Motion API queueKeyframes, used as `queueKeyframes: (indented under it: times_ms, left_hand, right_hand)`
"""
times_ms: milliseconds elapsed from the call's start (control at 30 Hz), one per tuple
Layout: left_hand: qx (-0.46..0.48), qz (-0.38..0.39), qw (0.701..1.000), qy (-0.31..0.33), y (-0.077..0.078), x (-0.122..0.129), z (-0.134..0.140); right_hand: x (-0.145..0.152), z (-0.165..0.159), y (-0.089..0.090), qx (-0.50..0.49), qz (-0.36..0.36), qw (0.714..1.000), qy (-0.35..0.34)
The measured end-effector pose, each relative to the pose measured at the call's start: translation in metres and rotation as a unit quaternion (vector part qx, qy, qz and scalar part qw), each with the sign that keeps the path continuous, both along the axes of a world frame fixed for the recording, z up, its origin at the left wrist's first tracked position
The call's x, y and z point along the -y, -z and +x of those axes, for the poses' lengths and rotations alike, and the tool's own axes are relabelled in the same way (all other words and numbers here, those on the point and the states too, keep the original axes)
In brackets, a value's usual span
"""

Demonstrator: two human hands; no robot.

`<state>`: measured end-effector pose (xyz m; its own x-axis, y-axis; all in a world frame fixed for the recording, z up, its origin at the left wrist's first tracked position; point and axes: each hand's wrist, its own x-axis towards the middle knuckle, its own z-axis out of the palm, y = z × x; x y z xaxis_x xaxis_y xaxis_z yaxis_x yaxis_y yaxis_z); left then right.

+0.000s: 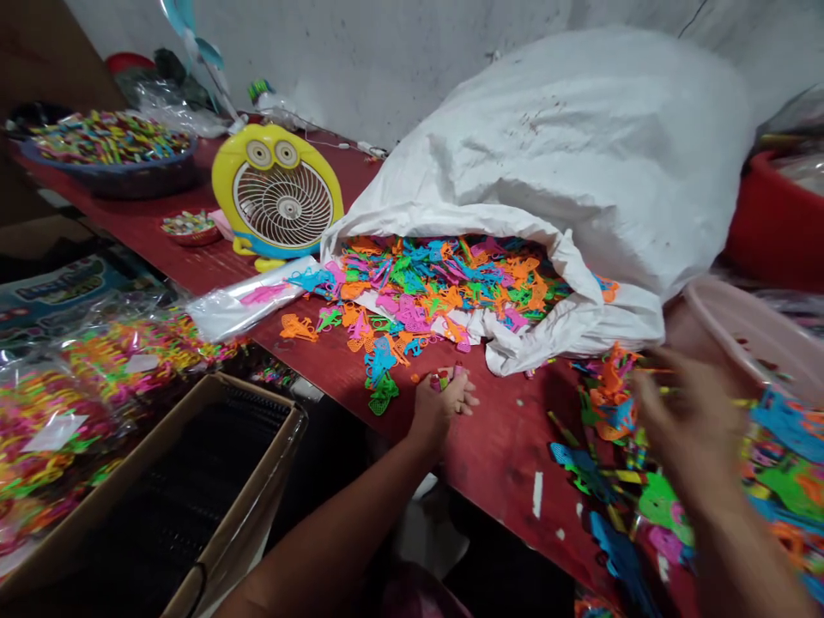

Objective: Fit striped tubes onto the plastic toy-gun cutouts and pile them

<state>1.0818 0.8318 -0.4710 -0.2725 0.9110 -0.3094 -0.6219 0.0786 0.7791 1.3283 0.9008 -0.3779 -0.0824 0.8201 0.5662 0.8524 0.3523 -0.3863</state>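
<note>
My left hand point(443, 402) is over the red table edge, fingers curled around small pink and yellow-green plastic pieces point(439, 380). Just beyond it, flat plastic pieces with lattice heads point(384, 390) in green, blue and orange spill from a big white sack point(598, 129). My right hand point(692, 421) is smeared by motion on the right side of the table. Beside its fingers is a small heap of orange and blue plastic pieces point(614, 399); whether the hand touches or holds any cannot be made out.
A yellow fan point(288, 193) stands left of the sack. Farther left is a blue basin point(109, 176) of small coloured pieces. An open cardboard box point(261, 485) sits below the table edge. At right are a pink basin point(727, 322) and a red tub point(772, 223).
</note>
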Motion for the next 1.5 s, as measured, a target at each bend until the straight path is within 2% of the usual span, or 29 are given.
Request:
queueKeyframes:
  times_ms: [33, 100, 133, 200, 267, 333, 433, 567, 633, 700, 767, 800, 833, 900, 1000, 1100, 1367, 1500]
  left_hand:
    - [-0.009, -0.002, 1.0, -0.007, 0.0, 0.0, 0.001]
    - [-0.026, -0.002, 1.0, -0.011, 0.001, 0.001, 0.001]
    - [-0.031, 0.004, 0.999, -0.007, 0.001, 0.002, 0.001]
    - [-0.04, 0.019, 0.999, 0.006, 0.001, 0.003, -0.001]
    - [-0.046, 0.033, 0.998, 0.01, 0.001, 0.004, -0.002]
    - [-0.047, 0.042, 0.998, 0.004, 0.002, 0.004, -0.002]
    - [-0.033, 0.054, 0.998, -0.006, 0.003, 0.003, -0.001]
    - [-0.046, 0.054, 0.998, 0.006, 0.006, 0.002, 0.0]
    - [-0.059, 0.045, 0.997, 0.009, 0.007, 0.003, 0.002]
    - [-0.079, 0.038, 0.996, 0.019, 0.007, 0.005, 0.004]
    - [-0.102, 0.033, 0.994, 0.029, 0.005, 0.007, 0.006]
    - [-0.113, 0.033, 0.993, 0.032, 0.005, 0.008, 0.007]
    - [-0.122, 0.034, 0.991, 0.033, 0.004, 0.009, 0.008]
    - [-0.131, 0.037, 0.99, 0.036, 0.004, 0.011, 0.009]
    - [-0.135, 0.046, 0.989, 0.05, 0.006, 0.012, 0.01]
    - [-0.14, 0.058, 0.987, 0.06, 0.01, 0.012, 0.011]
    - [-0.12, 0.068, 0.989, 0.061, 0.017, 0.009, 0.014]
    - [-0.119, 0.074, 0.989, 0.053, 0.02, 0.008, 0.015]
  right_hand:
    - [-0.002, -0.028, 0.014, 0.014, -0.035, 0.995, -0.091]
    - [-0.01, -0.085, 0.04, 0.025, -0.078, 0.982, -0.171]
    - [-0.015, -0.11, 0.05, 0.045, -0.092, 0.976, -0.19]
    - [-0.027, -0.147, 0.065, 0.107, -0.128, 0.969, -0.182]
    - [-0.037, -0.167, 0.072, 0.135, -0.155, 0.965, -0.16]
    - [-0.043, -0.171, 0.075, 0.125, -0.167, 0.966, -0.156]
    - [-0.042, -0.157, 0.077, 0.086, -0.166, 0.968, -0.169]
    - [-0.021, -0.125, 0.078, -0.003, -0.192, 0.967, -0.167]
    - [-0.002, -0.113, 0.079, -0.083, -0.235, 0.954, -0.166]
    - [0.017, -0.105, 0.082, -0.233, -0.297, 0.911, -0.166]
    - [0.034, -0.1, 0.083, -0.385, -0.339, 0.843, -0.163]
    - [0.041, -0.099, 0.083, -0.432, -0.348, 0.816, -0.162]
    - [0.046, -0.099, 0.082, -0.45, -0.347, 0.807, -0.162]
    - [0.055, -0.099, 0.079, -0.446, -0.335, 0.814, -0.163]
    - [0.063, -0.102, 0.072, -0.413, -0.301, 0.845, -0.157]
    - [0.067, -0.106, 0.069, -0.395, -0.276, 0.863, -0.148]
    - [0.074, -0.116, 0.071, -0.36, -0.254, 0.888, -0.131]
    - [0.079, -0.116, 0.075, -0.304, -0.229, 0.919, -0.103]
